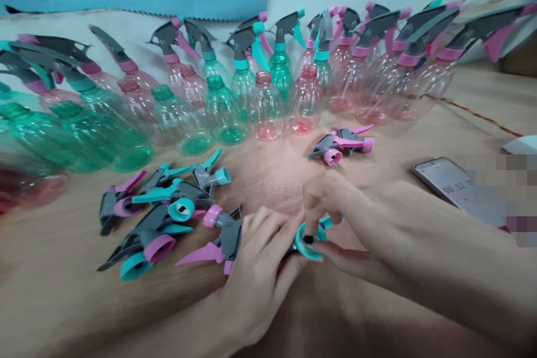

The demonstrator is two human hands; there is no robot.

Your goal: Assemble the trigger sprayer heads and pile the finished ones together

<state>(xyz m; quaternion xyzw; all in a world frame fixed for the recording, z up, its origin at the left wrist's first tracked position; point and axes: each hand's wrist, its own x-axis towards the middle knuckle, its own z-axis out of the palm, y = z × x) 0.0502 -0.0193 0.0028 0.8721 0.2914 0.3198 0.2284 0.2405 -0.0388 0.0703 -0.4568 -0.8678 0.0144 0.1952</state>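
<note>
A grey spray head with a teal collar (300, 241) is between my two hands, low in the middle of the view. My left hand (262, 257) wraps round its body, which is mostly hidden. The fingers of my right hand (344, 210) are bent at the collar, with the thumb at its rim and a fingertip by its opening. A black piece shows inside the opening. Just left of my left hand lies a grey and pink spray head (230, 238). More loose spray heads in grey, teal and pink (159, 235) are piled further left.
Open green and pink bottles (266, 109) stand in a row across the table. Behind them, several bottles (281, 70) carry spray heads. Two pink and grey spray heads (342, 144) lie beyond my right hand. A phone (453, 179) showing a timer lies at the right.
</note>
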